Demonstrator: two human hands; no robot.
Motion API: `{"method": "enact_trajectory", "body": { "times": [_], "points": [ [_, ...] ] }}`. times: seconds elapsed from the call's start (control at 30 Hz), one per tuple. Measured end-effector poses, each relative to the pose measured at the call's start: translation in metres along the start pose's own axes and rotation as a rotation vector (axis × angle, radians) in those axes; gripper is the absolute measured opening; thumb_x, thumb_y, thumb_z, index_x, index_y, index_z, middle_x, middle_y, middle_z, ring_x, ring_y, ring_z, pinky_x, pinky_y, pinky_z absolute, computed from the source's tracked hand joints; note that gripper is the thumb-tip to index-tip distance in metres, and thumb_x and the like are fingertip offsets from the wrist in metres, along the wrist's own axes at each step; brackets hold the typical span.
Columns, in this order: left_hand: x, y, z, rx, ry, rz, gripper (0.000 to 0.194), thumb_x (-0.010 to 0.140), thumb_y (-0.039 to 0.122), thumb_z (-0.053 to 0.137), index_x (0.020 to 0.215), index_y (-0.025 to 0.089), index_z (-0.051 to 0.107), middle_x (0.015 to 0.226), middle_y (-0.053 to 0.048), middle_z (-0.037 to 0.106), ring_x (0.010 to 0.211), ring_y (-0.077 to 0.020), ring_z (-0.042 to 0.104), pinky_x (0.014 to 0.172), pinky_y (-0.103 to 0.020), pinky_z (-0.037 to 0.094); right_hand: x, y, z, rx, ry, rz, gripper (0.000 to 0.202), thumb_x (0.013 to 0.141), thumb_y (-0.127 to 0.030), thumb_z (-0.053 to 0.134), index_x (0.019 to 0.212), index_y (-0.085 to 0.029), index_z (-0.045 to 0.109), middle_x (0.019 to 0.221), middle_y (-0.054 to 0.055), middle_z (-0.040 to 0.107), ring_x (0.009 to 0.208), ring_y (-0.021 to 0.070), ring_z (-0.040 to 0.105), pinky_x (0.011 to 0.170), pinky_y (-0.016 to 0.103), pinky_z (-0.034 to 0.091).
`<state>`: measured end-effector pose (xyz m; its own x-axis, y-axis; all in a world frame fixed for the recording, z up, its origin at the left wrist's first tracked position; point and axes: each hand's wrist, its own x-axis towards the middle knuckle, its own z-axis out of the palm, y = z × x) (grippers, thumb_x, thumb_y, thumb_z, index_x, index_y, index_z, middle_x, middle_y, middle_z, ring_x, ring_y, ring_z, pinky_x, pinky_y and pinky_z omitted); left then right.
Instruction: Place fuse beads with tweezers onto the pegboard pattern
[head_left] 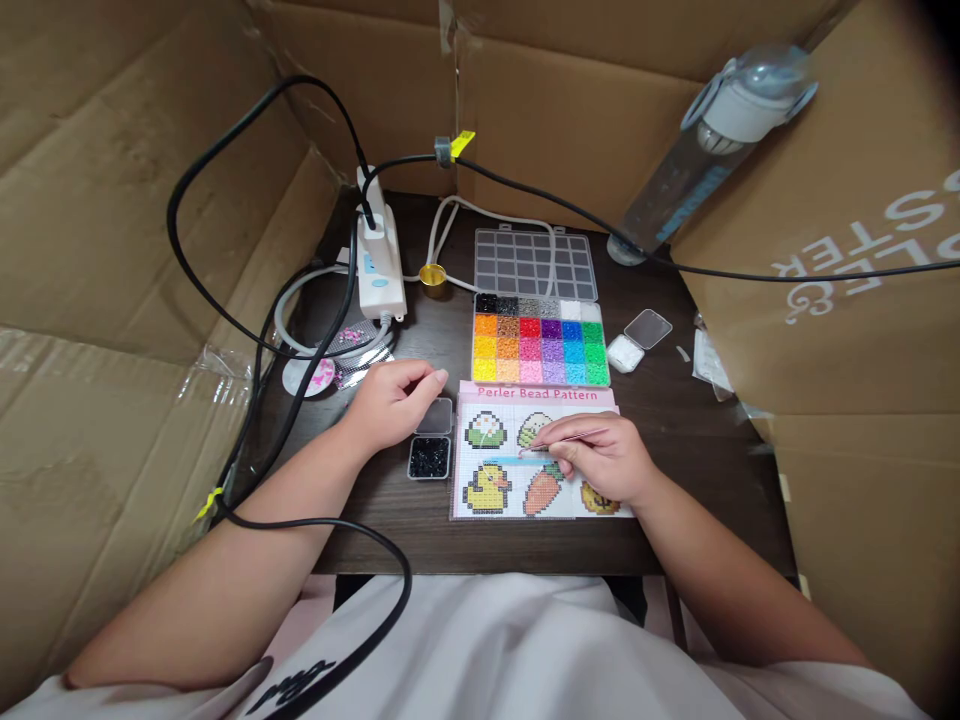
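My right hand (600,455) pinches thin tweezers (562,439) over the bead pattern sheet (465,450), their tips pointing left between the upper and lower rows of pictures. My left hand (395,400) rests left of the sheet, fingers curled in; whether it holds anything is hidden. Just below it, a small open box of black beads (429,457) lies beside the sheet. Behind the sheet stands an open case of coloured beads (541,342), its clear lid (525,262) folded back.
A white power strip (381,262) with black cables is at the back left, near a gold cup (433,280) and a round dish (308,377). To the right are a small box of white beads (625,353) and a bottle (690,180). Cardboard walls surround the table.
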<state>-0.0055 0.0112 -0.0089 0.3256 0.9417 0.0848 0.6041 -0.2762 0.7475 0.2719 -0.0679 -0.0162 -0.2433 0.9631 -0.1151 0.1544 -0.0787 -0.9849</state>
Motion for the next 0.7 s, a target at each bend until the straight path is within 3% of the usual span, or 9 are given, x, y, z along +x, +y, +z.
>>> {"method": "enact_trajectory", "body": {
  "times": [0.37, 0.7],
  "points": [
    [-0.0008, -0.0027, 0.0018, -0.02, 0.007, -0.007, 0.04, 0.088, 0.041, 0.049, 0.058, 0.016, 0.056, 0.052, 0.002, 0.049, 0.052, -0.011, 0.044, 0.053, -0.026, 0.032, 0.0001, 0.0026, -0.0007, -0.003, -0.016, 0.01, 0.017, 0.082, -0.028, 0.068, 0.084, -0.017, 0.08, 0.082, 0.008, 0.077, 0.046, 0.0098, 0.059, 0.042, 0.023, 0.051],
    [-0.0009, -0.001, 0.0005, -0.014, 0.0, -0.006, 0.04, 0.088, 0.041, 0.049, 0.057, 0.017, 0.055, 0.052, 0.002, 0.049, 0.052, -0.0108, 0.044, 0.053, -0.026, 0.032, 0.0011, -0.0042, -0.0013, 0.026, 0.018, -0.017, 0.013, 0.082, -0.023, 0.067, 0.083, -0.018, 0.08, 0.081, 0.006, 0.077, 0.044, 0.009, 0.058, 0.041, 0.023, 0.051]
  ]
}}
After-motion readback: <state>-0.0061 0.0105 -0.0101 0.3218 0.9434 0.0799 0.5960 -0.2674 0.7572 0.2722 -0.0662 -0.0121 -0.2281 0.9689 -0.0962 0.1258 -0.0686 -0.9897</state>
